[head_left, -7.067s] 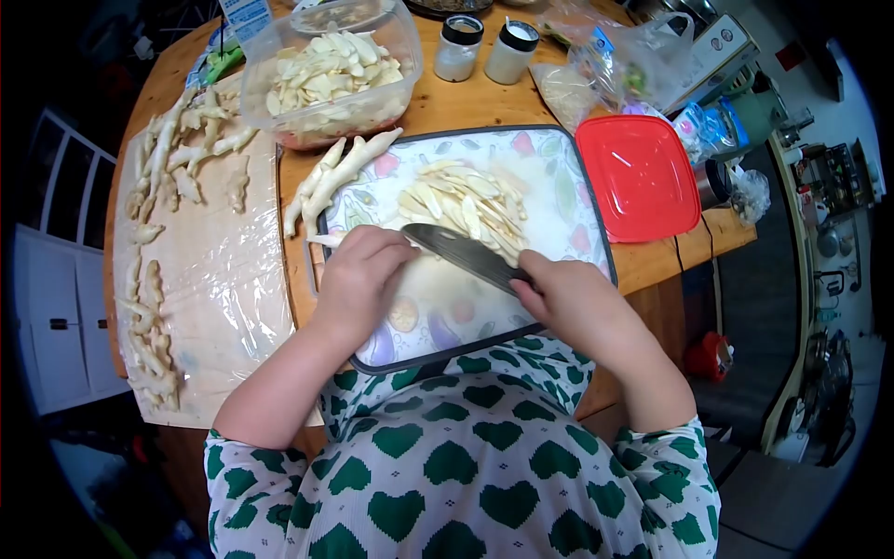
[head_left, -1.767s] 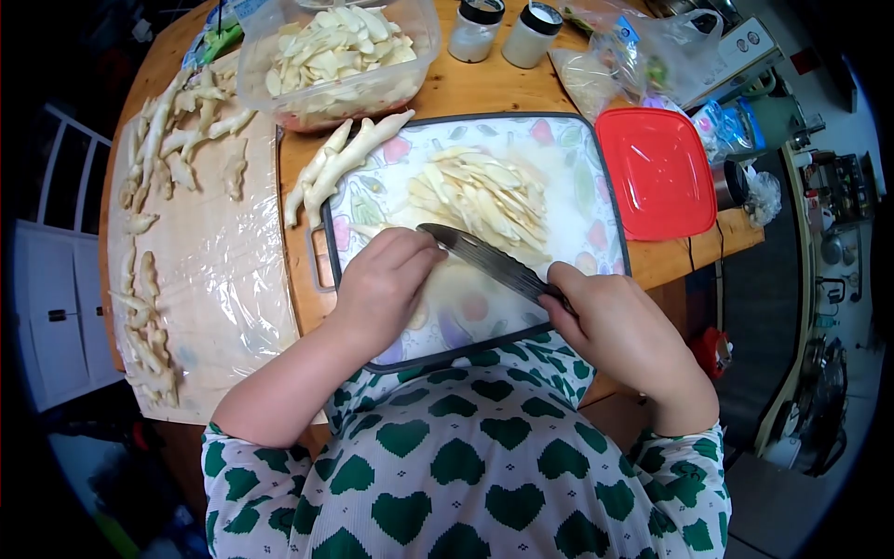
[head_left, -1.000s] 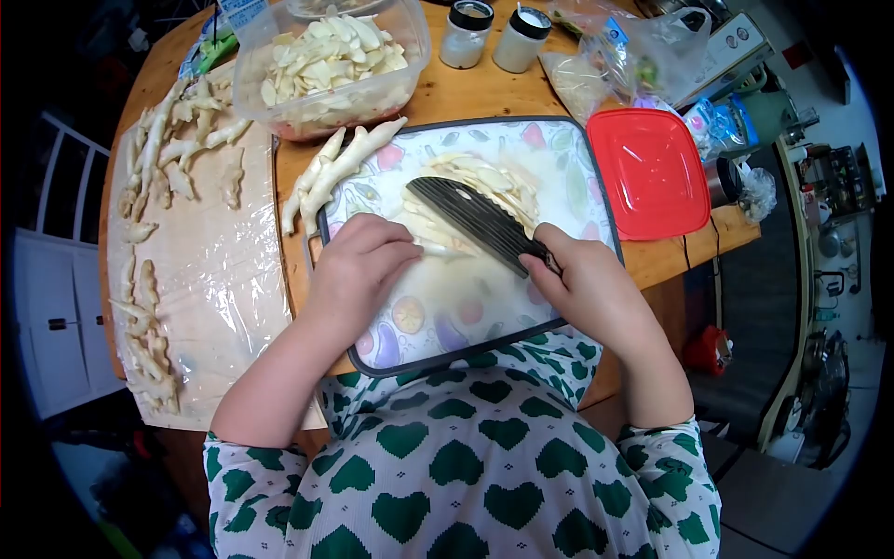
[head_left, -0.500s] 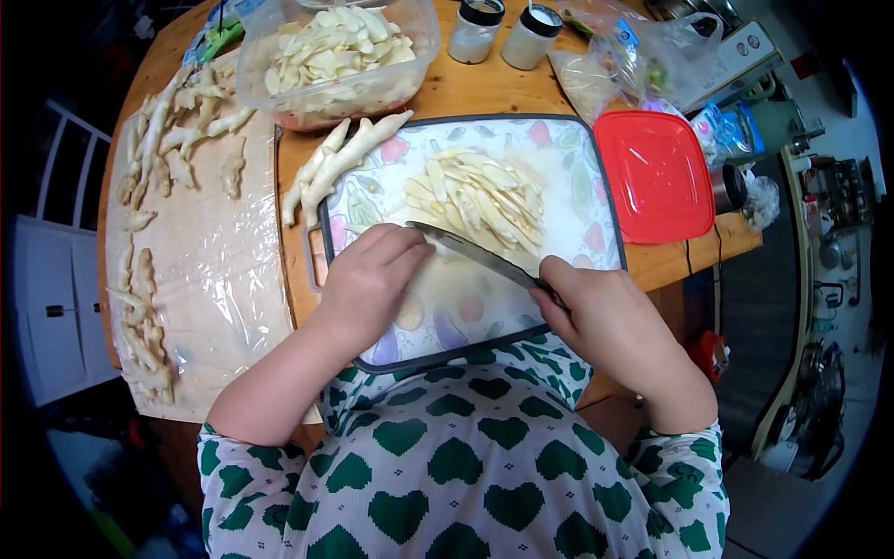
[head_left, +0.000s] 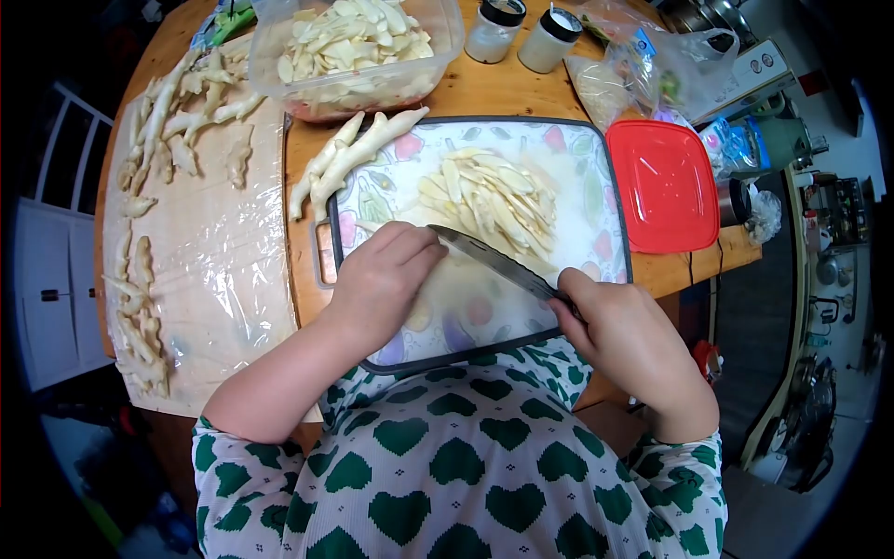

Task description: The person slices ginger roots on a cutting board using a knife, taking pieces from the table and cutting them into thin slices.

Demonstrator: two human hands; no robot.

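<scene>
My right hand (head_left: 615, 321) is wrapped round the handle of a knife (head_left: 498, 261), whose dark blade slants up to the left over the cutting board (head_left: 582, 307). Its tip end lies against the fingers of my left hand (head_left: 386, 279). Those fingers are curled down on a piece of ginger (head_left: 369, 225), mostly hidden, with a pale end poking out at the left. Just beyond the blade is a heap of ginger slices (head_left: 489, 200). A whole peeled ginger root (head_left: 349, 158) rests across the board's upper left corner.
A clear plastic tub (head_left: 372, 88) of ginger slices stands behind the board. More ginger roots (head_left: 140, 317) lie on the plastic-covered sheet (head_left: 223, 270) at left. The red lid (head_left: 663, 186) is at right. Two jars (head_left: 494, 33) and plastic bags (head_left: 652, 70) sit at the back.
The view has shifted slightly, so the board and the things behind it appear a little further right. Both hands keep their grips, and the knife remains beside my left fingers.
</scene>
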